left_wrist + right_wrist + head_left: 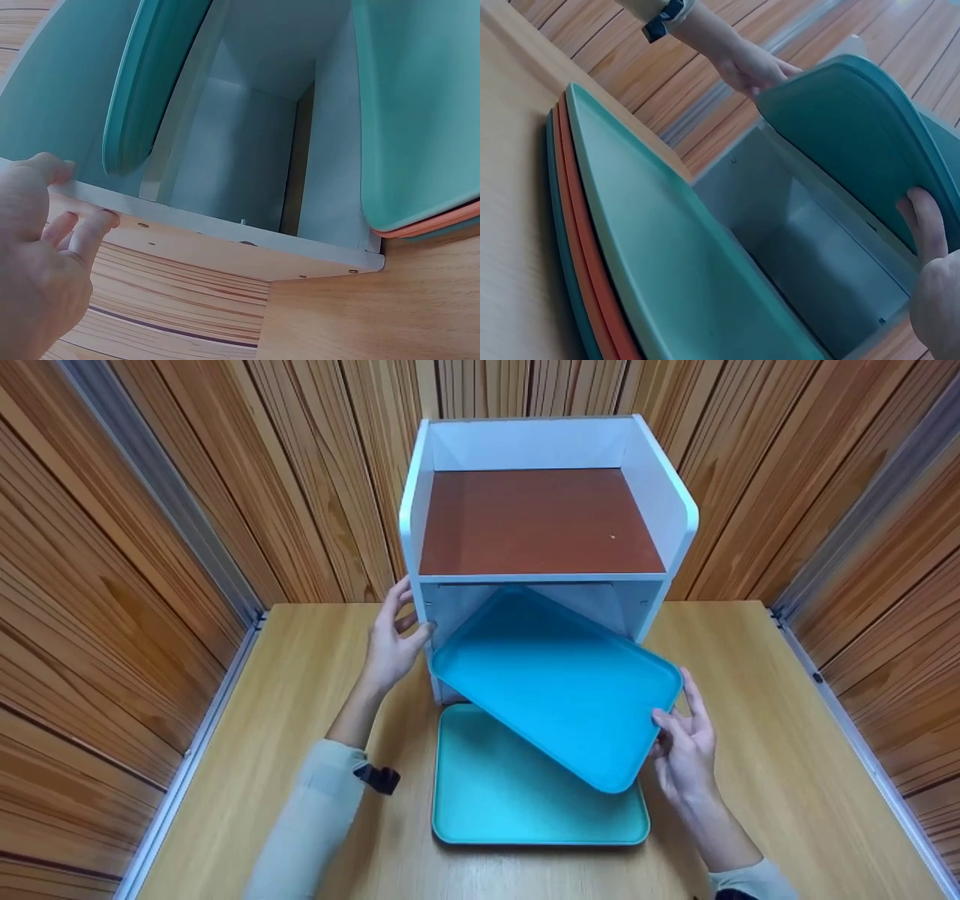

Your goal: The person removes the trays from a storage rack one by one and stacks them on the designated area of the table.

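Note:
My right hand (686,746) pinches the right corner of a blue tray (555,682), thumb on top and fingers beneath. The tray slants, its far corner inside the open compartment of a white shelf unit (679,532). With thumb and fingers my left hand (394,637) holds the front edge of the unit's left side panel (195,214). Below the held tray, a green tray (525,802) tops a stack on the table. The right wrist view shows an orange tray (592,255) among several under it. The held tray's far corner is partly shaded.
A brown board (540,521) forms the unit's upper shelf, with raised white sides. The lower compartment (810,255) is visible beneath the held tray. The wooden table (787,750) is bordered by wood-patterned walls (300,472) and metal rails (187,757).

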### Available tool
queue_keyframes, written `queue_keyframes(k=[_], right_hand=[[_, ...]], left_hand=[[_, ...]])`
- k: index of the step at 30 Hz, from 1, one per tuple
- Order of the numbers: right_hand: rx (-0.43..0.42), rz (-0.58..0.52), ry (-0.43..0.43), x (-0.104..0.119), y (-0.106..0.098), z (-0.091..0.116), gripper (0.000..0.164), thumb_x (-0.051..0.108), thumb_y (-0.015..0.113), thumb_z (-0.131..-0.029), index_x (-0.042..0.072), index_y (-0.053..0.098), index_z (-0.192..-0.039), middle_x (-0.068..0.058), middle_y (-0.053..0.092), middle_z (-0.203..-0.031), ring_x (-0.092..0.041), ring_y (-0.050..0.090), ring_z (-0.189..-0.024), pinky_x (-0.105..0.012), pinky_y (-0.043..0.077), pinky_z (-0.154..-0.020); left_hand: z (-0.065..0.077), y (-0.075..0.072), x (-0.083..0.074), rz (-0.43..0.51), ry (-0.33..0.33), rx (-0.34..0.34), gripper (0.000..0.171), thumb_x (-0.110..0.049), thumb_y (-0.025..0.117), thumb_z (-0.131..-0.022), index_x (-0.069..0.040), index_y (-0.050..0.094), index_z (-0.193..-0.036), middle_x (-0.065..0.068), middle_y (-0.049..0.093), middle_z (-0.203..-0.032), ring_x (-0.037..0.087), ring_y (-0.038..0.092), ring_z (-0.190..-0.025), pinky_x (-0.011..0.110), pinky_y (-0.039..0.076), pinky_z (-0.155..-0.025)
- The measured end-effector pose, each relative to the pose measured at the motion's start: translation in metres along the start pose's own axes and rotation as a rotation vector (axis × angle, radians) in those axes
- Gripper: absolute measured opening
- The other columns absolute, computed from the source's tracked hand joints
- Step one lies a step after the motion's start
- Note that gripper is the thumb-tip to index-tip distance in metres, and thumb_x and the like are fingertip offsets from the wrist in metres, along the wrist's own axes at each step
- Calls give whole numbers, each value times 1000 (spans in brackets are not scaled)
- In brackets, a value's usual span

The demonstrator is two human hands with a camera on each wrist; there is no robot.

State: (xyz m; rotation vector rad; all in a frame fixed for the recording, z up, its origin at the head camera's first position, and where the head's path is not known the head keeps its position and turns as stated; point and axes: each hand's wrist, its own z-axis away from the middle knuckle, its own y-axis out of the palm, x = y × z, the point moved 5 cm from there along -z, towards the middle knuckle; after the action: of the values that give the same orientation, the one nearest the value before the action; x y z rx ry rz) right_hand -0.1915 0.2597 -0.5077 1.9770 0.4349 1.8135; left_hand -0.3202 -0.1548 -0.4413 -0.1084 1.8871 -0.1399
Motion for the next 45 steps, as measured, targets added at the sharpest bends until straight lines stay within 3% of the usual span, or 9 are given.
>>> queue_keyframes(k=[4,8,14,17,25,35,37,43,45], right_hand=[[66,-24,-11,2,-6,-4,81,4,50,-118,20,5,-183,3,79,-143,-13,85,-94,-17,64,-73],[157,-61,-44,6,-11,-8,74,-2,44,-118,16,9,-181,1,76,-150,-18,86,-114,-26,69,-85],[280,-145,-61,11,-18,-12,60,-6,37,-117,22,34,-170,-4,73,-153,-21,86,-114,-34,69,-94],[292,-146,-37,12,-23,-12,59,-4,37,-118,25,39,-169,-2,70,-156,-21,86,-113,-33,69,-96],[315,-78,10,12,-35,-13,59,0,38,-119,32,50,-166,10,64,-162,-18,76,-138,-37,66,-109],[438,5,40,5,-41,-15,60,3,33,-119,35,46,-169,14,58,-167,-13,69,-147,-37,63,-115],[483,5,40,3,-41,-16,62,3,32,-119,34,46,-170,13,65,-161,-14,70,-147,-37,63,-115],[697,-126,76,-5,-39,-20,69,-6,22,-116,23,36,-177,-2,65,-165,-24,68,-150,-43,60,-118],[755,-151,87,-8,-39,-20,70,-7,19,-115,20,30,-178,-5,54,-175,-27,65,-153,-45,59,-119]], left_hand=[[0,0,0,-9,1,0,75,-2,70,-107,-17,39,-173,21,53,-169,47,60,-155,63,55,-123],[0,0,0,-13,-7,0,75,-2,70,-107,-18,39,-174,22,53,-168,46,60,-155,62,55,-123],[0,0,0,-6,-13,6,75,-3,71,-106,-17,40,-173,24,54,-167,48,62,-153,64,57,-119],[0,0,0,-6,-12,6,74,-2,71,-107,-17,41,-172,24,54,-167,49,62,-153,65,56,-119],[0,1,0,-3,-16,9,72,-1,70,-107,-16,41,-172,25,51,-169,49,61,-153,63,56,-121],[1,-1,-1,4,-5,11,72,-2,69,-107,-16,41,-172,23,53,-168,48,61,-154,61,57,-120],[1,-1,0,5,-3,8,72,-2,69,-108,-15,41,-172,23,53,-168,48,61,-153,61,58,-120],[0,-2,-2,-2,2,-8,71,-1,70,-107,-13,42,-171,22,55,-166,49,63,-151,61,58,-119],[0,-2,-2,-3,2,-6,71,0,70,-106,-13,43,-170,22,56,-166,50,63,-151,61,58,-119]])
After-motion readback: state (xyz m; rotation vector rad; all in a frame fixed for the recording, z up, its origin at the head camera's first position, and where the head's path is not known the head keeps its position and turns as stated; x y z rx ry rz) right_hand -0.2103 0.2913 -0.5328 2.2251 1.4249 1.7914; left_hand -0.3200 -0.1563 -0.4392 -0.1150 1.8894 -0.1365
